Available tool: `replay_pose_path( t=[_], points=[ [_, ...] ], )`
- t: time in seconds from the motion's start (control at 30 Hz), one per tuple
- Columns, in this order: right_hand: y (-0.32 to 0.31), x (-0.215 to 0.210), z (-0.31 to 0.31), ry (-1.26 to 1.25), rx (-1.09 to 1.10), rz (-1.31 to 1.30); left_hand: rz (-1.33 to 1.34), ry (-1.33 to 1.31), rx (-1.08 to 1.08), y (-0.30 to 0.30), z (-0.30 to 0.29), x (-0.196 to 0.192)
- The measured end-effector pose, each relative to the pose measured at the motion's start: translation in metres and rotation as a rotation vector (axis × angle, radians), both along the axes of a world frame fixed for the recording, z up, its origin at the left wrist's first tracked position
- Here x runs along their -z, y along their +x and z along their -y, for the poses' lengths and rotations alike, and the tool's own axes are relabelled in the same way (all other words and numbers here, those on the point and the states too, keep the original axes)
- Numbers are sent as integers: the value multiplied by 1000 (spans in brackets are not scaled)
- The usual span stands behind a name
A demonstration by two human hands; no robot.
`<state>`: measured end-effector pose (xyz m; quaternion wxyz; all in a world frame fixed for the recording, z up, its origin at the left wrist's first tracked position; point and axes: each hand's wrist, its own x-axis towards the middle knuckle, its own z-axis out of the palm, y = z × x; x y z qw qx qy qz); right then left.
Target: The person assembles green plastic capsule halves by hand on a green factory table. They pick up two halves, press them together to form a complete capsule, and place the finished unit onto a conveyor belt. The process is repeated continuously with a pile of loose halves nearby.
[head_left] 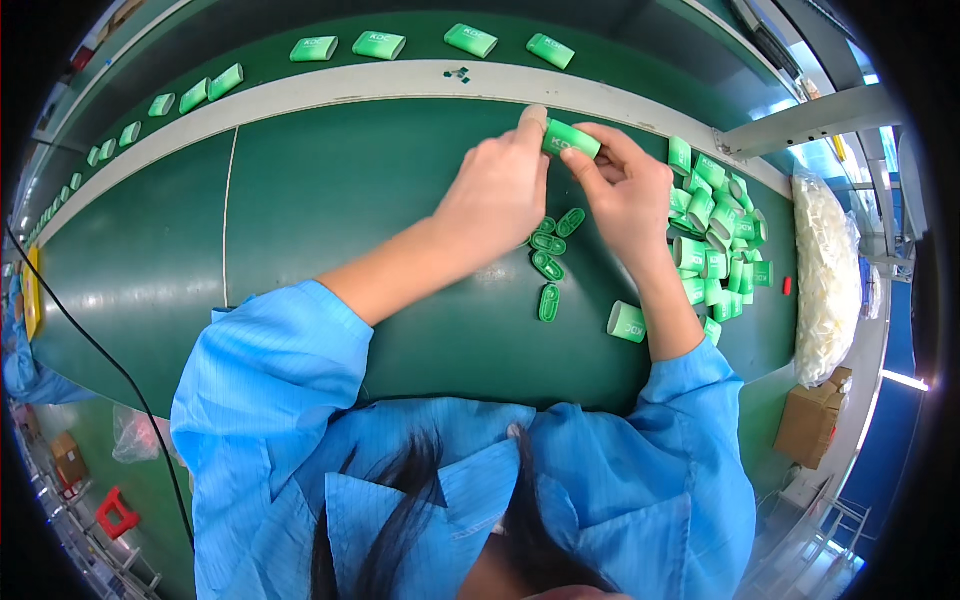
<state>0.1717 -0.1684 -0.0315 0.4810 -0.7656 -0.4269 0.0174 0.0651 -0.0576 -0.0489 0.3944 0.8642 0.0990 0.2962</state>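
Over the far part of the green bench, both hands meet at a small light-green oval casing (574, 138) with white print. My right hand (628, 190) grips its right end between thumb and fingers. At the opposite end, the fingers of my left hand (500, 180) press together on the casing; whether they also hold a small part there is hidden. Below the hands lie several dark-green oval end caps (548, 265), partly covered by my left hand. One loose casing (627, 322) rests beside my right forearm. A heap of similar green casings (700, 208) lies to the right.
Beyond the white rail (400, 82), a row of green casings (380, 45) sits on the conveyor belt (260, 40). Small dark bits lie on the rail. A plastic bag of pale parts (826, 280) stands at the right edge, near a red piece (787, 286). A black cable (100, 350) hangs left.
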Motion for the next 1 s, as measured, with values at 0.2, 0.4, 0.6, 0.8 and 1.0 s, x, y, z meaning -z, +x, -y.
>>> replay_pose_path(
  t=[0.2,0.4,0.6,0.8,1.0],
  points=[
    [102,-11,-36,-152,70,-143,27,255,-81,-9,-53,-12],
    [173,24,-46,-32,239,-283,-192,115,-29,-55,-48,-12],
    [138,-35,13,-502,79,117,-229,337,77,-32,-36,-2],
    [66,-52,77,-748,-123,343,-307,390,52,-6,-17,-9],
    [44,-45,78,-849,-227,644,-270,-137,183,7,-23,-26]
  ],
)
